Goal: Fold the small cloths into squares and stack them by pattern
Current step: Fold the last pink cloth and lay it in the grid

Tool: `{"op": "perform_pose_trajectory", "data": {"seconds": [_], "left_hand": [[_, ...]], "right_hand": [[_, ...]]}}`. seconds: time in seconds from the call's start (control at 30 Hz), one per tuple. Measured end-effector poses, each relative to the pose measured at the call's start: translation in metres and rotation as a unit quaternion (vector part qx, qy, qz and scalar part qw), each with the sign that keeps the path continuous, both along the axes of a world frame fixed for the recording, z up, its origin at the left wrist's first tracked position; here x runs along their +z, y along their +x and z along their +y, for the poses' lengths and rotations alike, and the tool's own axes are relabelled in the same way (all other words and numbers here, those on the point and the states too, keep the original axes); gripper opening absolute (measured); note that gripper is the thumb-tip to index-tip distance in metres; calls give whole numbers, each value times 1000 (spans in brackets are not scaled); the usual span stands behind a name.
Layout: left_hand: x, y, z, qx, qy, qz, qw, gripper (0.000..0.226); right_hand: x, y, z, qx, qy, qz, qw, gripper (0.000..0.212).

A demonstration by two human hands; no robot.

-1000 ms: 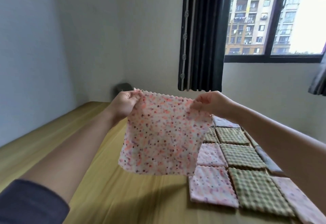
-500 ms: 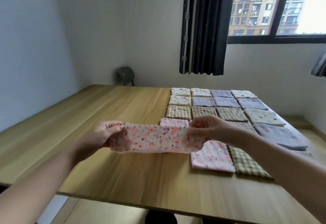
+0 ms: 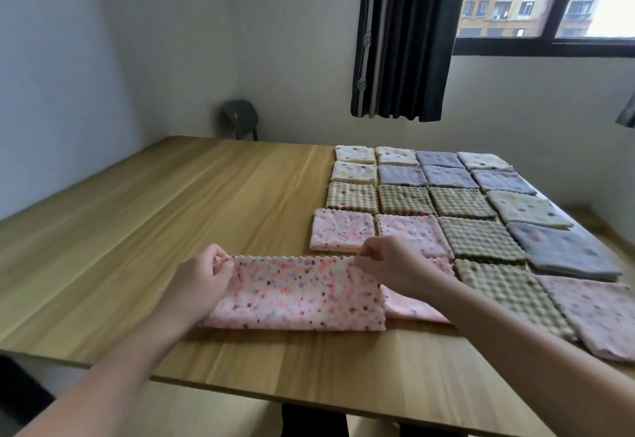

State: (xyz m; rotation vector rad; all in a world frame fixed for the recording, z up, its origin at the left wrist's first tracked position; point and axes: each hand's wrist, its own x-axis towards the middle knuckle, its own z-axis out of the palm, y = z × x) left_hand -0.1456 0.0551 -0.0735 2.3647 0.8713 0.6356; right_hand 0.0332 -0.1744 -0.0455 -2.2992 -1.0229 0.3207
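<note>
A pink speckled cloth (image 3: 295, 294) lies folded in half as a long strip on the wooden table (image 3: 154, 230). My left hand (image 3: 201, 280) pinches its far left corner. My right hand (image 3: 391, 264) pinches the far right corner. The cloth's right end overlaps a folded pink square (image 3: 412, 306). Beyond lie rows of folded squares: pink speckled (image 3: 343, 230), green checked (image 3: 405, 199), purple (image 3: 402, 175) and cream dotted (image 3: 355, 154).
More folded squares run along the right side, including a grey-purple one (image 3: 563, 251) and a pink one (image 3: 598, 316) near the table's front right. A dark chair back (image 3: 240, 118) stands behind the table's far edge. A dark curtain (image 3: 405, 38) hangs by the window.
The cloth was held up open in the air, then folded in half and lowered. It now rests on the table with both hands still pinching its far corners.
</note>
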Motion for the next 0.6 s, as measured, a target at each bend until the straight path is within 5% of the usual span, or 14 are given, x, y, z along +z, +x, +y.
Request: {"op": "perform_pose_trajectory", "data": {"seconds": [0.27, 0.6], "left_hand": [[-6, 39, 15, 31, 90, 101, 990, 15], [-20, 43, 12, 44, 198, 143, 969, 17]], "right_hand": [[-10, -1, 35, -34, -124, -176, 976, 15], [-20, 2, 51, -37, -197, -233, 952, 13]]}}
